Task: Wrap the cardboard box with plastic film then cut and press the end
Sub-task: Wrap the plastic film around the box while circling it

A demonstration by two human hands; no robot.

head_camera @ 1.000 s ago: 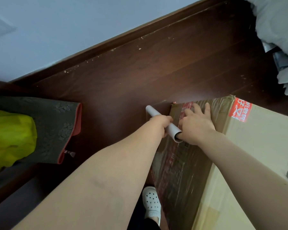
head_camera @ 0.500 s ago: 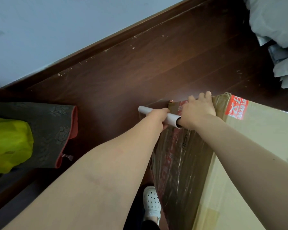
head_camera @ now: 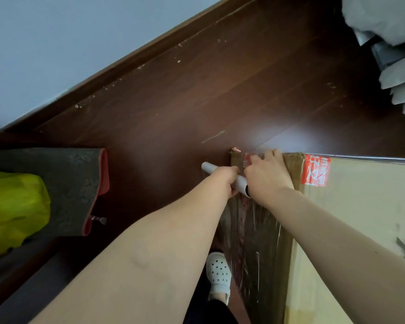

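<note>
The floor (head_camera: pixel 197 101) was dark reddish-brown board, glossy, with a pale patch of reflected light near its middle. Pale specks (head_camera: pixel 179 45) were scattered along the far skirting, and a light scratch (head_camera: pixel 213 136) showed farther in. The cardboard box (head_camera: pixel 360 230) stood on it at the right, with a small pink scrap (head_camera: pixel 235 149) just beside its far left corner. A dark mat (head_camera: pixel 63 183) with a red edge lay at the left, a small clear object (head_camera: pixel 98 219) at its near corner. A white perforated shoe (head_camera: pixel 218 274) stood near the box's left side. Grey-white bundles (head_camera: pixel 402 78) sat at the far right.
</note>
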